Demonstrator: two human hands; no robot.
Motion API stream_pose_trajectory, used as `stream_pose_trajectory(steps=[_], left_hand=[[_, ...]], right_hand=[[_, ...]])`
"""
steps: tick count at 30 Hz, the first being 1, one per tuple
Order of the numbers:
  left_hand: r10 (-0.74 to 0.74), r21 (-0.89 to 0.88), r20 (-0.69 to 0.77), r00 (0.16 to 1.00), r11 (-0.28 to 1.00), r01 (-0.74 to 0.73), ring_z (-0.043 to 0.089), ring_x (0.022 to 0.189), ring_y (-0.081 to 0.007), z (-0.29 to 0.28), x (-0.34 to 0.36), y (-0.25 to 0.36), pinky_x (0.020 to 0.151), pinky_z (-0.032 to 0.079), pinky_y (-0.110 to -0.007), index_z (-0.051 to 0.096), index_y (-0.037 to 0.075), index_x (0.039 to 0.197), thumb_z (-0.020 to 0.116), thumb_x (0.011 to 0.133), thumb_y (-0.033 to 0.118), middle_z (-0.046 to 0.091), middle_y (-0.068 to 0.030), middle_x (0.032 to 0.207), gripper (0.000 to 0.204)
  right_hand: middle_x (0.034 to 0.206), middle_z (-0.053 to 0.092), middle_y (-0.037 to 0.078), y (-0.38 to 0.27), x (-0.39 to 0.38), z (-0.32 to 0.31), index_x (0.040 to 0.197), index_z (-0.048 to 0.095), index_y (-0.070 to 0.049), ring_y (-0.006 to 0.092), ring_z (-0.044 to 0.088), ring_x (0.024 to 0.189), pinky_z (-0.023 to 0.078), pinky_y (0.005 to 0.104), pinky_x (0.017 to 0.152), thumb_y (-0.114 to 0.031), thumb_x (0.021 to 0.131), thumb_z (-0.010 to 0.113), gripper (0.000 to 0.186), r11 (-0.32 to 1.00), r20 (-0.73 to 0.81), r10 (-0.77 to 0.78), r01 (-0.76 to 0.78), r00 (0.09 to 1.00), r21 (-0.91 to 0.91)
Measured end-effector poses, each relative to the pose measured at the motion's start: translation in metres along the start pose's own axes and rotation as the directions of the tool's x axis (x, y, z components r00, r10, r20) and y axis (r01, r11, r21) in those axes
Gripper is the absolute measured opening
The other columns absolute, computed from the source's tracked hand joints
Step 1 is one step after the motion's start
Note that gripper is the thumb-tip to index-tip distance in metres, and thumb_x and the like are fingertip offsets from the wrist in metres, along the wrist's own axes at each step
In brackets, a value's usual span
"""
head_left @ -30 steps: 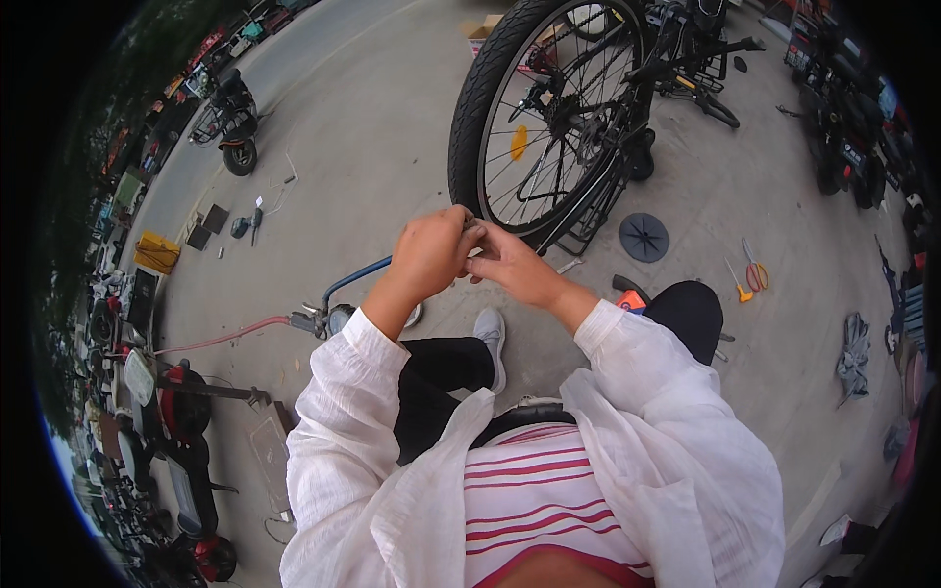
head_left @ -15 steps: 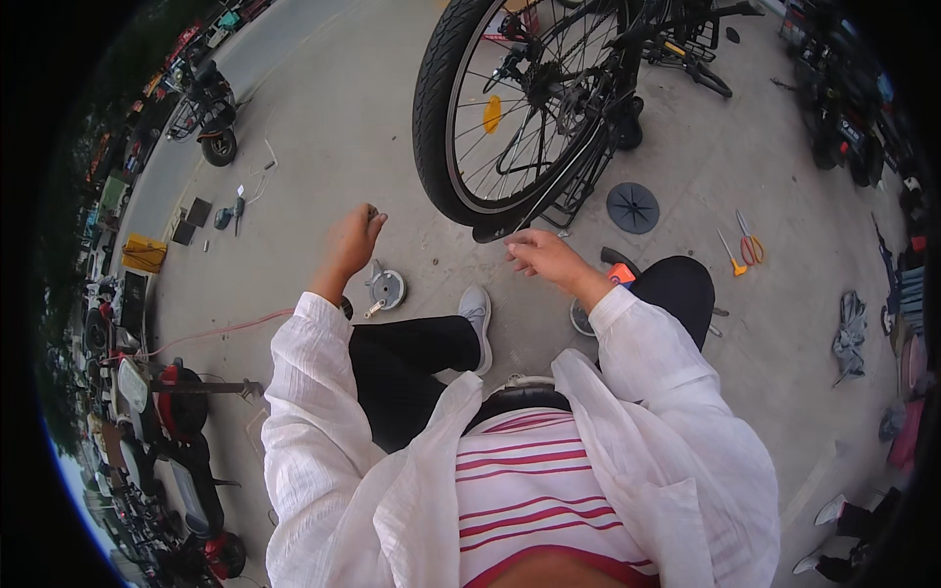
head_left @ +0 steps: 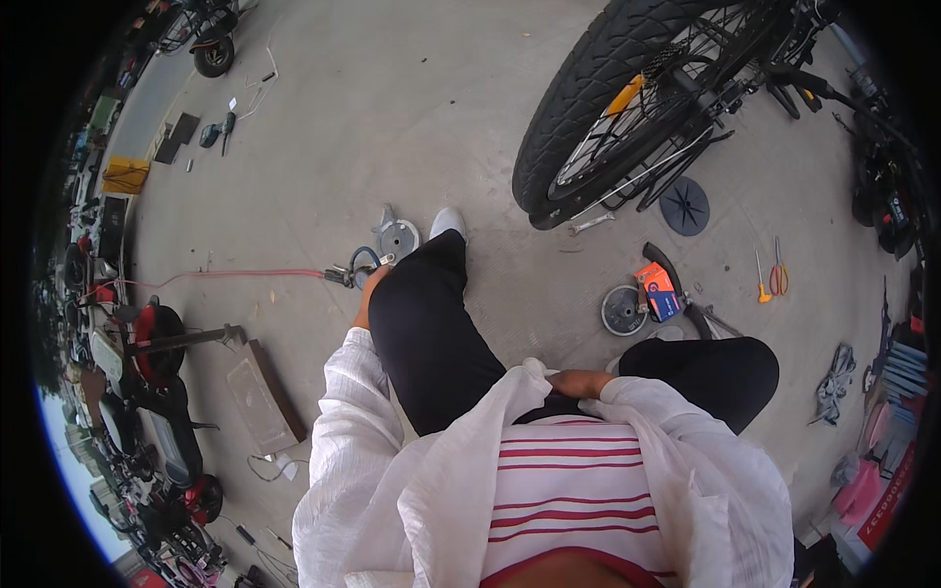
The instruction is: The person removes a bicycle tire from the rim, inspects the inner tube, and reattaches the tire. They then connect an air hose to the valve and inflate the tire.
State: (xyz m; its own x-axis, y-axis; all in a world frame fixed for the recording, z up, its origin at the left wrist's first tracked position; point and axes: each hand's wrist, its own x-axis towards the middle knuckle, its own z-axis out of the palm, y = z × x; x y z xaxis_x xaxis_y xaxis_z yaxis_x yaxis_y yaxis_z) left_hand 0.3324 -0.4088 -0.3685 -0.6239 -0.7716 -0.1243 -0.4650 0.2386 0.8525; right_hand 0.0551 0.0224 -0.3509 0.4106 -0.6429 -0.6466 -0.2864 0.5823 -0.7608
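Red-hosed air tool (head_left: 339, 276) shows in your head view, just beside your left hand (head_left: 371, 286), near your knee (head_left: 417, 289) — contact unclear. Your right hand (head_left: 580, 383) is at your white shirt (head_left: 441, 500) — I can't tell how either hand's fingers are set.

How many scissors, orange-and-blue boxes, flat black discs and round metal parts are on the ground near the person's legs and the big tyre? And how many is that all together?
Scissors: 1
Orange-and-blue box: 1
Flat black disc: 1
Round metal parts: 2
Total: 5
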Motion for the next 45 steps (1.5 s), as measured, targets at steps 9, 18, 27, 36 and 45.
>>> stream_pose_trajectory(steps=[9,18,27,36,45], left_hand=[[-0.063,0.424,0.512,0.857,0.886,-0.189,0.064,0.107,-0.0327,0.056,0.175,0.196,0.092,0.048,-0.037,0.065,0.0,0.116,0.056,0.094,0.035,0.067,-0.0205,0.113,0.042],[0.27,-0.431,0.567,0.778,0.902,0.001,0.034,0.14,-0.0328,0.178,0.185,0.456,0.113,0.031,-0.042,0.028,0.003,0.149,0.038,0.103,0.041,0.033,-0.0179,0.151,0.06],[-0.004,-0.296,0.834,0.551,0.841,0.454,0.05,0.124,-0.0262,0.276,0.241,0.388,0.107,0.035,-0.039,0.032,0.008,0.147,0.039,0.095,0.065,0.05,-0.0163,0.138,0.078],[0.154,-0.357,0.89,0.428,0.82,0.448,0.049,0.124,-0.0259,0.302,0.234,0.357,0.107,0.034,-0.043,0.037,0.006,0.144,0.043,0.094,0.064,0.053,-0.015,0.133,0.076],[-0.044,-0.157,0.672,0.739,0.967,0.201,0.037,0.136,-0.0337,0.294,0.253,0.353,0.111,0.029,-0.05,0.025,0.002,0.149,0.049,0.093,0.062,0.033,-0.0205,0.149,0.085]], right_hand=[[0.123,0.061,0.017,0.031,0.015,-0.087,0.128,0.054,-0.001,0.0281,0.061,0.108,0.05,0.0397,0.089,-0.063,0.097,0.034,0.072,0.732,-0.199,0.349,-0.133,0.916,0.668],[0.104,0.063,0.017,-0.016,-0.063,-0.274,0.116,0.055,0.006,0.0249,0.061,0.097,0.047,0.0354,0.086,-0.045,0.099,0.046,0.054,0.694,-0.775,0.474,0.719,-0.418,0.036],[0.084,0.056,0.001,-0.053,-0.083,-0.299,0.107,0.051,-0.008,0.0118,0.056,0.072,0.049,0.0283,0.066,-0.053,0.095,0.051,0.047,0.394,-0.849,0.52,0.908,-0.095,0.14],[0.057,0.03,-0.006,-0.053,-0.065,-0.304,0.088,0.051,-0.011,0.0042,0.024,0.041,0.018,0.0231,0.036,-0.053,0.1,0.041,0.045,0.313,-0.819,0.568,0.942,-0.082,0.122],[0.061,0.04,-0.004,-0.03,-0.044,-0.312,0.079,0.054,-0.008,0.0075,0.033,0.051,0.025,0.0262,0.046,-0.045,0.1,0.044,0.045,0.5,-0.725,0.603,0.866,-0.332,0.019]])
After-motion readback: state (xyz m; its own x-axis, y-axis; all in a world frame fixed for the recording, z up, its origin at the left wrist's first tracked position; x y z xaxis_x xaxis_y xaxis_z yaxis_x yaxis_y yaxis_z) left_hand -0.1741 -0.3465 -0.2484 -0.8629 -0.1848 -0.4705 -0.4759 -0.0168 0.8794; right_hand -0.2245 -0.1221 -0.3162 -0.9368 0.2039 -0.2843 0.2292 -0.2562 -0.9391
